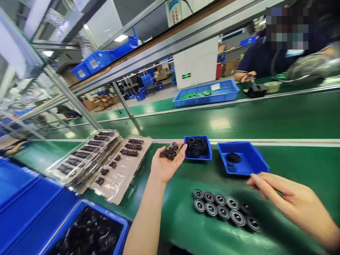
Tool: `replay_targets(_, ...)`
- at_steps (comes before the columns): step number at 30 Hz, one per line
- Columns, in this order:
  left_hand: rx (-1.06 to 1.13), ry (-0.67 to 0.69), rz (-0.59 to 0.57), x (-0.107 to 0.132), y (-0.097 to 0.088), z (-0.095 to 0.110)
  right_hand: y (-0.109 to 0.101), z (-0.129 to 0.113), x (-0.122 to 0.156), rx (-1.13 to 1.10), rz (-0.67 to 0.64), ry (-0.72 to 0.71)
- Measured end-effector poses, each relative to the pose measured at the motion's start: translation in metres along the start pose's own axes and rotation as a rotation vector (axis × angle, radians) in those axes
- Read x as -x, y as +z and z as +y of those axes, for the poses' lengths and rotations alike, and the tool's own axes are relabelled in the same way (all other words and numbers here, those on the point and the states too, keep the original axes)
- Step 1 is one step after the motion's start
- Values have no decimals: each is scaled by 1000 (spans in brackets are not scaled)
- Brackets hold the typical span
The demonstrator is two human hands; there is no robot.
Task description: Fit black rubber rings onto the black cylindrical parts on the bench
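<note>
My left hand (pixel 166 166) is palm up with its fingers curled around a small heap of dark brown, coil-like parts (pixel 170 151). Over the right of the bench, my right hand (pixel 289 202) has thumb and forefinger pressed together; anything between them is too small to make out. Below its fingertips, two rows of round black ringed parts (pixel 223 211) lie on the green surface. A small blue bin (pixel 248 161) near the right fingertips contains a few black rings (pixel 233 158). Beside my left fingertips, another blue bin (pixel 210 150) is full of black rings (pixel 196 146).
Clear plastic-covered trays (pixel 117 191) with rows of dark parts lie at left. A large blue bin (pixel 123 232) of black parts stands at lower left. Behind the pale rail (pixel 292 142), a blue tray (pixel 207 101) sits by a co-worker's hand (pixel 245 77). A metal frame rises left.
</note>
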State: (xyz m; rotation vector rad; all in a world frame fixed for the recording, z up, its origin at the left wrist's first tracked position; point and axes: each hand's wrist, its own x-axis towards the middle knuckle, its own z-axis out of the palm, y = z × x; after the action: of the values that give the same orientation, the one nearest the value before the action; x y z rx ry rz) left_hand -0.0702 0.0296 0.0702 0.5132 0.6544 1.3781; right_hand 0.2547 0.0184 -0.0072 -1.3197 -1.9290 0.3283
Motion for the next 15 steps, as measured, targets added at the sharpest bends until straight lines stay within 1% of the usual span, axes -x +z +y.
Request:
replay_targets(1,65,-68,-47,-3,8,-11,-6,-12,-7,-103,-13,-77)
replay_targets(2,139,-135,-90,-5,14,-20,-11,-23,-14,-179,-18,-122)
replay_targets(3,207,-197,-126,-7,19,-28,-14,-32,-20,-234,10,-151)
replay_targets(5,292,-293,-173,-9,25,-39,-13,-45,-30,-308,48,-175)
replay_targets(6,297,-322,-185,-10,26,-43,-9,-48,-32,-338,59,-172)
replay_targets(8,280,-361,-208,-9,24,-51,2,-48,-33,-391,86,-155)
replay_targets(11,247,-393,-223,-7,18,-59,18,-39,-26,-405,80,-138)
replay_targets(15,248,-436,-190,-4,15,-69,27,-28,-17,-381,45,-164)
